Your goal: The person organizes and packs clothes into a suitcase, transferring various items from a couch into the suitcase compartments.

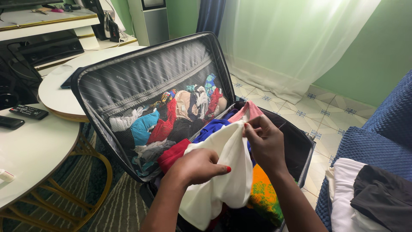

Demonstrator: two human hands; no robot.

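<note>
Both hands grip a cream white garment [227,172] over an open dark suitcase [300,150]. My left hand [197,165] clutches a bunched fold at its middle. My right hand [265,139] pinches its upper edge next to a pink cloth [251,110]. Below lie blue, red and orange-green clothes [262,193]. The raised lid [141,73] has a mesh pocket [171,120] stuffed with several small colourful garments.
White round tables with gold legs stand at left [30,150], bearing two black remotes [28,112]. A blue textured sofa [386,129] at right carries white and dark folded clothes [365,197]. Sheer curtain and tiled floor lie behind the suitcase.
</note>
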